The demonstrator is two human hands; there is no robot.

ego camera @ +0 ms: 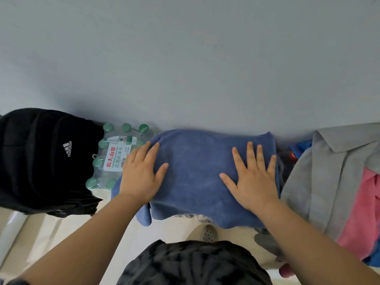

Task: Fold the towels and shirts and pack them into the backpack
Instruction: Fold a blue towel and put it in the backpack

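A blue towel (195, 171) lies folded in front of me against the wall, its near edge drooping over what it rests on. My left hand (141, 173) presses flat on the towel's left end, fingers straight. Flat on the right half lies my right hand (253, 177), fingers spread. A black backpack (41, 161) with a white logo stands at the left. At the right lies a heap of clothes: a grey shirt (329, 171) on top, a pink garment (362, 212) beneath it.
A shrink-wrapped pack of green-capped water bottles (115, 157) sits between the backpack and the towel. A pale wall (185, 58) rises directly behind everything. Pale floor (61, 233) shows below, and a perforated shoe (208, 234) shows below the towel.
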